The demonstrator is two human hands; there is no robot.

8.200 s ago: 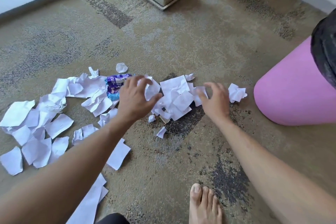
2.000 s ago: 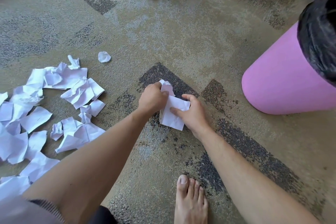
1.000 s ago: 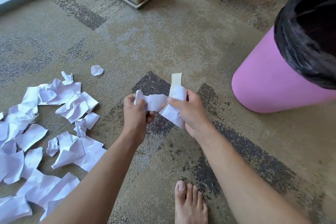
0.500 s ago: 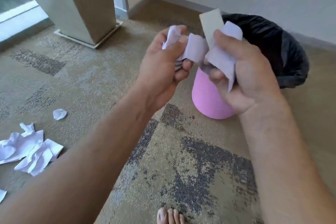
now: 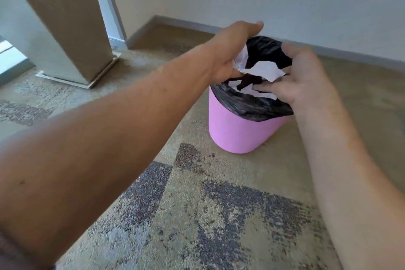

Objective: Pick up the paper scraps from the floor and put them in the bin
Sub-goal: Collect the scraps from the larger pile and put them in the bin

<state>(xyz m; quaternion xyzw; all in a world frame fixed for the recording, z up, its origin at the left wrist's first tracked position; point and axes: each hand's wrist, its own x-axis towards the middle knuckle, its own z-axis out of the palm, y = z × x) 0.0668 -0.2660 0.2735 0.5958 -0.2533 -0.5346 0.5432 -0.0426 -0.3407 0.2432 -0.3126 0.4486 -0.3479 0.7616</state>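
Observation:
The pink bin (image 5: 236, 131) with a black liner (image 5: 252, 106) stands on the carpet near the wall. Both my hands hover over its mouth. My left hand (image 5: 230, 52) is at the near-left rim with its fingers spread, and crumpled white paper scraps (image 5: 264, 70) lie just below its palm. My right hand (image 5: 304, 79) is at the right rim, fingers relaxed and pointing left above the scraps. The scraps sit loose in the liner's opening between the two hands, and neither hand grips them. No scraps on the floor are in view.
A beige pillar (image 5: 65, 19) on a flat base plate stands at the left, beside a window frame. The wall and its grey skirting (image 5: 350, 56) run right behind the bin. Patterned carpet (image 5: 197, 215) fills the foreground.
My hands gathered scraps on the floor, lifted the bundle up and carried it over the bin. Half a second ago both hands gripped the paper; now the fingers have spread and the scraps lie in the liner.

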